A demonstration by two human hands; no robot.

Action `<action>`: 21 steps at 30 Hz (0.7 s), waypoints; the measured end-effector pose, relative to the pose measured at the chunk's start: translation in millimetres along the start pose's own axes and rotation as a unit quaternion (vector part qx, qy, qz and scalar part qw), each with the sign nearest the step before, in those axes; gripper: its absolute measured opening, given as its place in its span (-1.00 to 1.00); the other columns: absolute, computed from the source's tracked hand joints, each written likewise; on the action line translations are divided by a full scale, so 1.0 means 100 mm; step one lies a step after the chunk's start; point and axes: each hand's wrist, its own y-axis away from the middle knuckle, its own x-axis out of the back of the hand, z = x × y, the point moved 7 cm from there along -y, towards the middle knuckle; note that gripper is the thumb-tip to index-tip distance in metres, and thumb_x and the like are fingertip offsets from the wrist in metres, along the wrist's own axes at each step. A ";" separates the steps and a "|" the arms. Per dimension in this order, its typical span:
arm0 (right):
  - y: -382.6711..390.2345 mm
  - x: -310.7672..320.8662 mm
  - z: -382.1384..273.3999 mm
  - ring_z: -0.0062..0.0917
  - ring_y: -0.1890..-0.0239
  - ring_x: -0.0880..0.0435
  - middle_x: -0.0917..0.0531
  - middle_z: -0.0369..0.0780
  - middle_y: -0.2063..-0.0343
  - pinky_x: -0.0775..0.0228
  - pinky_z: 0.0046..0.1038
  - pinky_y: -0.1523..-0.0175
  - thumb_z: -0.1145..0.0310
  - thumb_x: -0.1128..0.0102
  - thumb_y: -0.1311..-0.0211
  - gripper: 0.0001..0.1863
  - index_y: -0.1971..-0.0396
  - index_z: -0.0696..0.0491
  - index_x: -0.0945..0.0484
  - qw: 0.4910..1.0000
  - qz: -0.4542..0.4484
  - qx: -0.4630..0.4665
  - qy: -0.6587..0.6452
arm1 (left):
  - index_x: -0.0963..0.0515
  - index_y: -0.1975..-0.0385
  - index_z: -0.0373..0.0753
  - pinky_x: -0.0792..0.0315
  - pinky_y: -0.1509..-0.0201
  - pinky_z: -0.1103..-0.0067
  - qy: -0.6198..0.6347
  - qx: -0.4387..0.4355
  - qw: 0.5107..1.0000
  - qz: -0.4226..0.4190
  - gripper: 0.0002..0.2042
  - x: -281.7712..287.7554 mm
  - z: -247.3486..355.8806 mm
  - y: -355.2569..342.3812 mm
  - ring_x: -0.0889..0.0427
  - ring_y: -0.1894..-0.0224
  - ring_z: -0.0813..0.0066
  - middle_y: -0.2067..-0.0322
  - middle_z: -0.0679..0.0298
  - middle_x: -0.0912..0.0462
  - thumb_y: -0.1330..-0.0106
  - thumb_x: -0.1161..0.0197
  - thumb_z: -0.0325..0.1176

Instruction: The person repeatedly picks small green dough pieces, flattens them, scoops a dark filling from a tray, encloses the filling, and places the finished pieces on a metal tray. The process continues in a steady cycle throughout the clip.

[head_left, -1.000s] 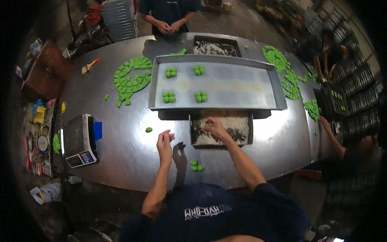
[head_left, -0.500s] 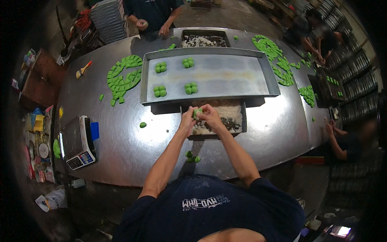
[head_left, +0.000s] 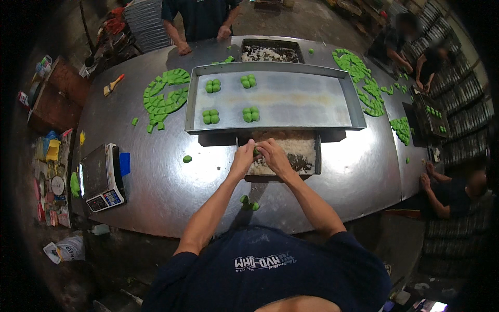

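My left hand [head_left: 243, 160] and my right hand [head_left: 274, 158] meet in front of me, fingers closed round a small piece of green dough [head_left: 256, 151]. The fingers hide most of that piece. Beneath my hands lies a dark tray [head_left: 318, 158] with a crumbly white filling [head_left: 300, 144]. Just beyond, a large metal tray [head_left: 306, 96] bears several clusters of green dough balls [head_left: 210, 116] on its left half. Between my forearms, near the table edge, a few loose green dough pieces [head_left: 250, 203] rest on the metal table [head_left: 358, 174].
Cut green dough pieces [head_left: 165, 96] lie in a ring at left, more [head_left: 349, 65] at right. A brush [head_left: 113, 85] and a digital scale [head_left: 104, 179] are at left. A person [head_left: 200, 21] stands across the table; other people [head_left: 439, 190] work at right.
My hands stay over the filling tray, their fingers now covering more of the dough piece. The person across has lowered both hands onto the table edge. The view has shifted slightly.
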 end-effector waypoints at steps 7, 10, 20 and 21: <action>-0.07 0.05 0.38 -0.53 0.10 -0.59 -0.57 -0.24 0.14 -0.47 -0.42 -0.03 0.15 -0.36 -0.32 -0.66 0.14 0.12 -0.57 0.925 -0.065 -0.218 -0.305 | -0.50 -0.19 -0.30 -0.53 -0.06 0.54 -0.060 -0.103 0.993 -0.011 -0.67 -0.13 0.26 0.29 -0.56 -0.09 0.41 -0.20 0.06 -0.48 -0.48 -0.11 -0.40; -0.08 0.04 0.26 -0.53 0.06 -0.61 -0.65 -0.21 0.10 -0.48 -0.49 0.03 0.12 -0.31 -0.36 -0.59 -0.04 0.09 -0.60 0.923 -0.093 -0.180 -0.328 | -0.33 -0.35 -0.31 -0.15 -0.49 0.28 -0.202 -0.174 0.963 0.042 -0.55 -0.08 0.38 0.31 -0.14 -0.49 0.16 -0.45 0.01 -0.15 -0.53 -0.06 -0.29; 0.03 -0.16 0.04 -0.59 0.21 -0.61 -0.67 -0.26 0.20 -0.52 -0.47 0.19 0.30 -0.34 -0.31 -0.72 0.09 0.16 -0.64 0.888 0.002 -0.232 -0.397 | -0.41 -0.23 -0.20 -0.44 -0.13 0.40 0.234 0.017 0.971 -0.039 -0.54 -0.12 -0.24 0.02 -0.52 -0.12 0.35 -0.11 0.19 -0.50 -0.52 0.03 -0.02; 0.07 -0.14 0.04 -0.58 0.20 -0.61 -0.67 -0.25 0.18 -0.52 -0.48 0.18 0.29 -0.34 -0.32 -0.71 0.08 0.16 -0.65 0.893 0.005 -0.245 -0.378 | -0.42 -0.22 -0.20 -0.47 -0.08 0.41 0.248 0.073 0.966 -0.023 -0.54 -0.08 -0.31 0.02 -0.55 -0.08 0.35 -0.08 0.20 -0.51 -0.51 0.01 -0.02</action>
